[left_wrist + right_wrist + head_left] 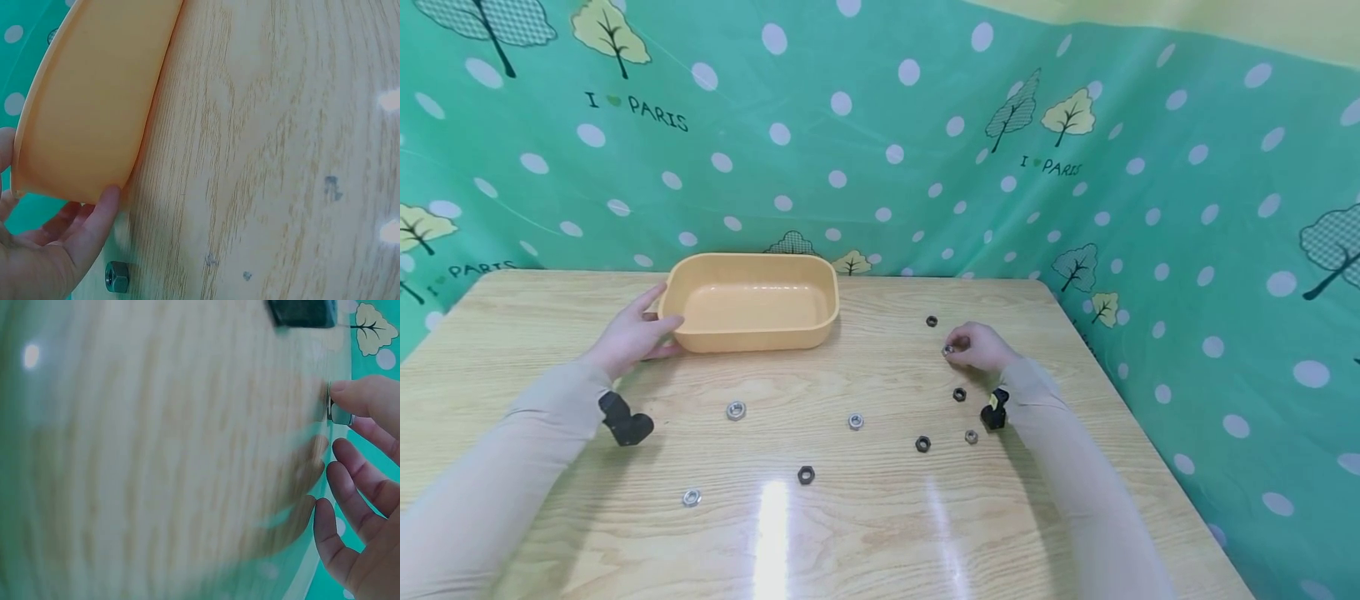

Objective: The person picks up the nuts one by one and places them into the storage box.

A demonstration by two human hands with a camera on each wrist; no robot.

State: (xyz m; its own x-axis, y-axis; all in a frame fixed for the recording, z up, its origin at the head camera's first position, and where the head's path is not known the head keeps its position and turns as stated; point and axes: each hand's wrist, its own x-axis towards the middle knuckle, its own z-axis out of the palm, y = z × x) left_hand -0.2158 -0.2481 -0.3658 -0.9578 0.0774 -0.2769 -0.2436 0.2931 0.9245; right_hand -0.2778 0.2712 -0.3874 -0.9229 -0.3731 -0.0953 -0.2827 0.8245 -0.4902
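At the back left of the table stands a yellow-orange plastic tub [748, 342]. My left hand [636, 332] grips its left end, with the thumb at the rim and fingers against the outer wall [87, 137]. On the right side, my right hand [981, 347] pinches a small silver hex nut [948, 350] between thumb and index finger. In the right wrist view that nut [340, 414] is close to the tabletop, and the other fingers are loosely bent. A black nut [932, 321] lies just beyond this hand, another black nut [959, 394] just nearer.
Silver nuts [735, 410], [856, 422] and a front-left silver nut [691, 497] lie spread on the wooden table [865, 533]. Black nuts [806, 475] and a greyish nut [972, 437] lie nearer the front. A green patterned curtain [880, 125] borders the back and right.
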